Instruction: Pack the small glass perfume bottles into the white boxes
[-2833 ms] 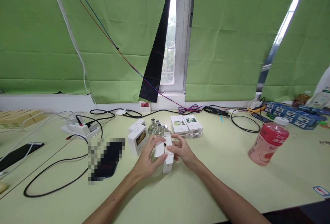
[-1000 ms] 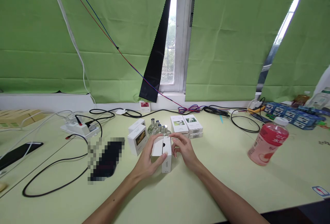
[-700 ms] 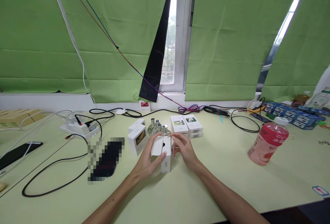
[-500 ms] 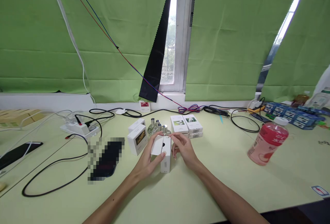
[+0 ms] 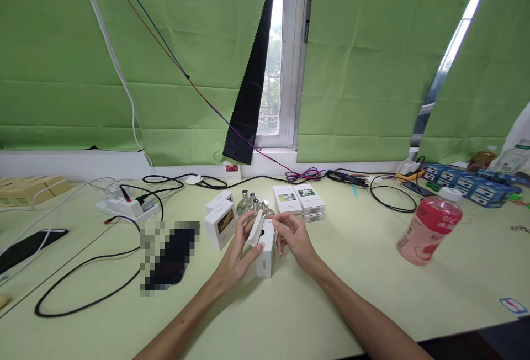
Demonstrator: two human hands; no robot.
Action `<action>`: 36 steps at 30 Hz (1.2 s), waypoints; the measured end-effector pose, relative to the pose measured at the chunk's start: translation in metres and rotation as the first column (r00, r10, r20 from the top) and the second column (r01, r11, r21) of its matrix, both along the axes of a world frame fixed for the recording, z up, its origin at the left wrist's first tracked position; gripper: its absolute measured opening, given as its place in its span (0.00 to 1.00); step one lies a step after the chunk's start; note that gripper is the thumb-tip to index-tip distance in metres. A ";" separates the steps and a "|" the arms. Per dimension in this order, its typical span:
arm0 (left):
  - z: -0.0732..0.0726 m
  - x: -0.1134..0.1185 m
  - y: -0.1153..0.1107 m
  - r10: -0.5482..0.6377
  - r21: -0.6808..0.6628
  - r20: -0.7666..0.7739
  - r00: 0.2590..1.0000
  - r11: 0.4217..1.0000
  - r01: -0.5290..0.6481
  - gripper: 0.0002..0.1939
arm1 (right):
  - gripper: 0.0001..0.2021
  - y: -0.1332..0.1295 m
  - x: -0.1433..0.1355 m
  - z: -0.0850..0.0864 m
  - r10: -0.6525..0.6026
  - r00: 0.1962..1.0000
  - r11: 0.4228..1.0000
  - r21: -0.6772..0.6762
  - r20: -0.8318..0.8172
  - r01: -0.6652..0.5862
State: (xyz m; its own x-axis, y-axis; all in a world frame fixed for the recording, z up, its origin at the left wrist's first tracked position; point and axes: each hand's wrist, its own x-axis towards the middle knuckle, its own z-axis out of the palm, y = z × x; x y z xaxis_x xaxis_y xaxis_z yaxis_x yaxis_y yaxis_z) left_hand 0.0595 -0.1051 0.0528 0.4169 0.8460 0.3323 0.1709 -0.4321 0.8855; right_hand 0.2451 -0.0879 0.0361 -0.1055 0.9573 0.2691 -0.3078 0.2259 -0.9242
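Note:
A small white box (image 5: 265, 260) stands on the table in front of me, its lid flap (image 5: 256, 229) raised and tilted to the left. My left hand (image 5: 237, 255) holds the box from the left, thumb on its near top edge and fingers behind the flap. My right hand (image 5: 296, 238) pinches at the box's far right top edge with bent fingers. Just beyond stand several glass bottles (image 5: 252, 204) with silver caps, partly hidden by my left fingers. White boxes with a dark picture (image 5: 221, 225) are at the left, and flat white boxes with green pictures (image 5: 308, 199) are stacked at the right.
A pink drink bottle (image 5: 429, 228) stands at the right. To the left lie a dark, pixelated phone-like object (image 5: 174, 255), a looped black cable (image 5: 74, 263) and a power strip (image 5: 128, 205). More cables run along the wall; blue packs (image 5: 464, 184) sit at the far right.
The lid flap has swung upward, from lying out flat to the left to standing steeper. My left fingers have moved with it; my right hand has hardly moved.

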 end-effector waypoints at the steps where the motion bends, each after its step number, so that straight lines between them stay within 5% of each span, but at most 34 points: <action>1: 0.000 0.000 0.000 -0.001 -0.005 0.001 1.000 1.000 0.001 0.31 | 0.16 0.000 0.000 0.000 0.002 1.000 1.000 0.000 -0.002 -0.002; 36: -0.001 -0.003 0.008 0.076 0.186 -0.062 0.995 0.981 -0.064 0.17 | 0.17 0.002 0.002 -0.003 -0.056 0.998 0.998 0.013 -0.013 0.056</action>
State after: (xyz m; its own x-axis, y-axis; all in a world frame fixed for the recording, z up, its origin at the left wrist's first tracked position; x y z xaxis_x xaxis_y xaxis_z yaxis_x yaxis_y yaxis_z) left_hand 0.0564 -0.0972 0.0521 0.3859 0.8013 0.4572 0.2635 -0.5707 0.7777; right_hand 0.2467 -0.0860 0.0326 -0.0479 0.9579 0.2832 -0.3058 0.2558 -0.9171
